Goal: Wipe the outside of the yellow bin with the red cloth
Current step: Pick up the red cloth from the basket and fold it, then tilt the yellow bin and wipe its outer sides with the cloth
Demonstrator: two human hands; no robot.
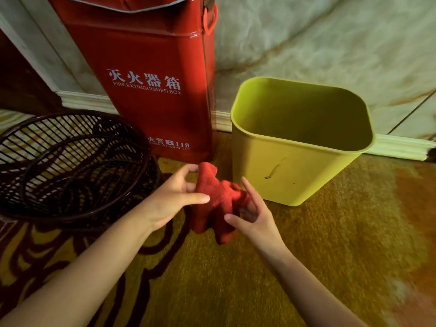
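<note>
The yellow bin (290,171) stands upright and empty on the carpet at the right, with a dark streak on its near wall. A crumpled red cloth (215,204) hangs just left of the bin's near corner, held between both hands. My left hand (174,197) pinches its upper left part between thumb and fingers. On the cloth's right side, my right hand (250,215) grips it with the index finger raised close to the bin's wall. The cloth is not touching the bin.
A red fire extinguisher box (151,74) stands against the wall behind the cloth, next to the bin. A dark wire basket (70,166) sits at the left. The patterned yellow carpet (306,256) spreads in front; a marble wall with a white skirting board (401,147) runs behind.
</note>
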